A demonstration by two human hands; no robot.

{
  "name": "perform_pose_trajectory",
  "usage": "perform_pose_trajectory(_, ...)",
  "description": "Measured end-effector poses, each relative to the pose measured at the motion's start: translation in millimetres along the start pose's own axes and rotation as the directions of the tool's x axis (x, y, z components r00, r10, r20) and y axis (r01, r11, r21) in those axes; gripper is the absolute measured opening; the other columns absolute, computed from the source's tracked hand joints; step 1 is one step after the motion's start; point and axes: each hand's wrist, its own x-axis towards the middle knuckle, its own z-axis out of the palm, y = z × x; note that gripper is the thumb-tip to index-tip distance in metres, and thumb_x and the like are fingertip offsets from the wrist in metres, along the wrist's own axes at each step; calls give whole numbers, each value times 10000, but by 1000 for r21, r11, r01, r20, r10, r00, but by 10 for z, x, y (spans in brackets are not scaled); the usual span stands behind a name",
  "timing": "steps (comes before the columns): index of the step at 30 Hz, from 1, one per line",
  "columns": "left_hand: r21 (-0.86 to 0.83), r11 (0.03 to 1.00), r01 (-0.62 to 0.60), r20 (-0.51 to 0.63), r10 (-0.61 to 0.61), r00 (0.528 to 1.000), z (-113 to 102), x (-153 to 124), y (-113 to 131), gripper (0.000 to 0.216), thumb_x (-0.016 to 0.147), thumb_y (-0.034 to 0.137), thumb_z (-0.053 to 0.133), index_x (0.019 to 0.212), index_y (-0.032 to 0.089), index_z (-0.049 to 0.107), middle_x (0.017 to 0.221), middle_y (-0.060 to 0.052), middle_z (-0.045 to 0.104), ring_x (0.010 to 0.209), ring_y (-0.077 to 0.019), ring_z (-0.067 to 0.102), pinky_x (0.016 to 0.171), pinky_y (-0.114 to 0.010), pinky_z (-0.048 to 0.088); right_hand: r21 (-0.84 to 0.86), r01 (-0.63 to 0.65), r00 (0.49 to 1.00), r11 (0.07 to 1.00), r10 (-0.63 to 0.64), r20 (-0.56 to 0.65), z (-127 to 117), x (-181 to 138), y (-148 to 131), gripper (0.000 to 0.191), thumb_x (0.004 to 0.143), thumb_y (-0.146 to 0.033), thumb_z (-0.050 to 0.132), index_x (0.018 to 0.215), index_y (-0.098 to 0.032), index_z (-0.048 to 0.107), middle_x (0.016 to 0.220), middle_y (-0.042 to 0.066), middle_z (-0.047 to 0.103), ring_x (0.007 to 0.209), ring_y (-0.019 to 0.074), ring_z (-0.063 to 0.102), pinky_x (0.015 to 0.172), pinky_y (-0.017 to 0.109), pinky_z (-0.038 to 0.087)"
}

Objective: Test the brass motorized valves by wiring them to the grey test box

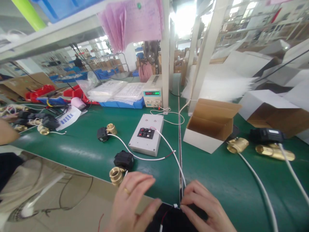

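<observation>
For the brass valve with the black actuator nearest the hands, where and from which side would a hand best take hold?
Probably the black box-shaped actuator, taken from above with the fingers across its flat sides. It sits on top of the round brass valve body, which lies at the green table's near edge. Its white cable runs off to the right, so coming from the left stays clear of that.

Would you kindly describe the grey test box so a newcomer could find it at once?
On the green bench, look just in front of the power supply with its lit display. The test box lies flat there: grey, with a black switch panel, unlike the open carton to its right.
</observation>
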Motion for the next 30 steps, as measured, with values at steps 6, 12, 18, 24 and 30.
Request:
perform_pose_trajectory(6,-289,954,75,286,11,958,555,-140,122,463,1067,480,456,763,182,637,762,-35,675,742,-169,600,673,-298,429,9,-3,1000,1000,3,0,5,-37,19,217,1055,-172,569,866,-253,636,864,-12,613,796,182,597,714,259,474)
perform_pose_trajectory(12,-374,925,65,368,83,926,525,-97,21,593,1114,450,293,687,166,593,700,-21,659,725,-142,565,702,-306,386,24,-6,1000,1000,5,19,-21,-12,-9,275,1106,-243,541,845,-246,627,841,-7,612,797,184,593,714,255,473)
perform_pose_trajectory(18,-452,872,187,471,55,881,427,-52,-14,617,1105,489,308,680,171,621,689,-17,672,738,-144,576,717,-298,400,84,-41,998,996,45,-46,-78,-10,-30,299,1108,-267,548,813,-247,595,826,-32,595,768,161,588,708,240,453)
perform_pose_trajectory(24,-524,811,260,397,-37,917,283,-34,29,318,966,421,693,757,182,682,761,0,710,784,-134,644,745,-245,470,88,-51,998,995,52,-18,-38,-20,-7,204,1016,-139,576,858,-254,636,854,-36,613,795,157,595,725,246,444)
perform_pose_trajectory(30,-258,956,143,-127,-180,976,-367,19,-416,170,982,185,570,922,249,715,934,-1,725,907,-146,676,836,-240,524,79,-66,997,995,68,-20,-25,-31,4,206,1007,-139,572,838,-235,640,855,-7,613,802,182,596,737,274,453)
